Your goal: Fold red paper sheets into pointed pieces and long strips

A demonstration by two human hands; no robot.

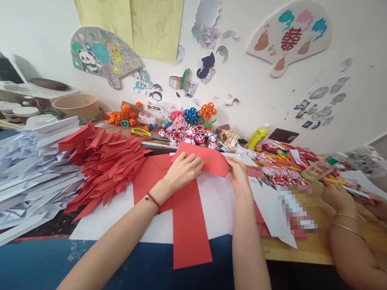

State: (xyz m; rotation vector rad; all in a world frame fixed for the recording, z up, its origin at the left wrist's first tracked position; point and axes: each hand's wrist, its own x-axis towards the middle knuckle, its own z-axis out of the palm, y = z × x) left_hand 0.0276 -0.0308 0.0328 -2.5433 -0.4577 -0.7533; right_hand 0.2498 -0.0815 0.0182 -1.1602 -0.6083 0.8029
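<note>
One red sheet (211, 159) was held at the centre of the frame, slightly bowed. The right hand (237, 170) pinched its right end, while the left hand (185, 167) lay with bent fingers over its lower left part; with the thumb hidden, I could not tell whether that hand gripped or merely pressed. Below, a red strip (191, 233) ran toward the bottom of the frame, its end reaching past the white paper (217, 205) and over the blue surface (139, 272).

Uneven tension between the hands could have left a stray crease in the bowed sheet or torn its pinched edge. The strip's projecting end looked easy to snag and drag askew. At left of centre, folded red pieces (105, 164) were heaped against folded white ones (13, 171); a nudge from the left forearm (114, 239) might have spilled and mixed both.
</note>
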